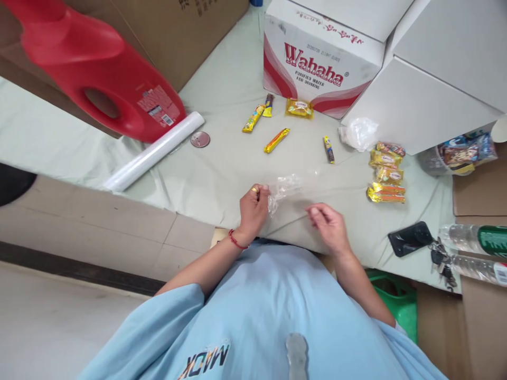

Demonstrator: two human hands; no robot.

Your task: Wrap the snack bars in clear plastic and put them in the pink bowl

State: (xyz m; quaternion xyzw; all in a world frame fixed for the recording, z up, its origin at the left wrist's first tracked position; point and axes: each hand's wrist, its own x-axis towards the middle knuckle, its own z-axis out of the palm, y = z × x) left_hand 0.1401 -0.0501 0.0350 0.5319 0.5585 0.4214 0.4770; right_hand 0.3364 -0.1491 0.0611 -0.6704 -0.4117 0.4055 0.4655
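Observation:
A crumpled piece of clear plastic film (285, 187) is pinched in my left hand (253, 211), which wears a ring and a red cord bracelet. It spreads to the right over the cloth-covered table (222, 174). Just right of the film is my right hand (330, 227), thumb and forefinger drawn together; whatever may be between them is too faint to make out. Beyond my hands lie a yellow-orange wrapped stick (277, 141), a small yellow-and-dark wrapped stick (328, 150), a yellow packet (253, 119), a dark-and-yellow packet (268, 105) and a golden wrapped snack (299, 108).
Several wrapped snacks (386, 174) form a column at right, below a crumpled white plastic bag (358, 133). A phone (410, 238), keys (441, 258) and bottles (461, 233) lie near the right edge. A white roll (158, 150), red jug (106, 74) and Wahaha carton (317, 63) stand farther back.

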